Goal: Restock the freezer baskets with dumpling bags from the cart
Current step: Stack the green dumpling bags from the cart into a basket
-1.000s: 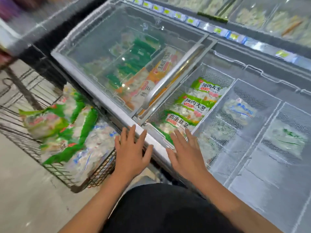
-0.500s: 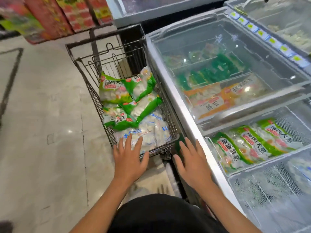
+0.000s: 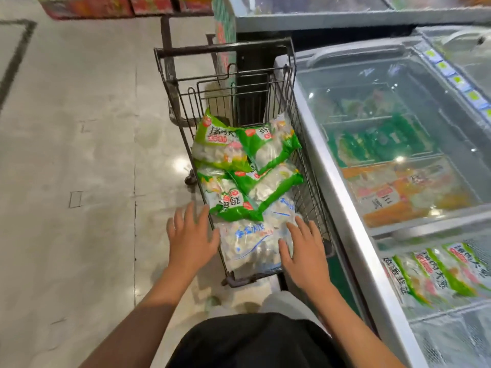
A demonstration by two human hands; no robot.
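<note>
View has swung off the freezer (image 3: 353, 197) toward the cart (image 3: 225, 50); both hands came along and now sit over its near end. Freezer basket (image 3: 435, 272) at right already holds green bags. In the cart: green bags at the far end, clear bag (image 3: 249, 243) nearest. Best move, I'd say: take the clear bag by both side edges, lift level. It lies between the hands: left hand (image 3: 190, 241) beside the cart's left wall, fingers spread, empty; right hand (image 3: 304, 252) flat, fingertips over the bag's right edge, not gripping.

Bright overhead light, glare spots on floor (image 3: 180, 163) & freezer lid (image 3: 398, 158); soft motion blur, wide-angle edge warp.
</note>
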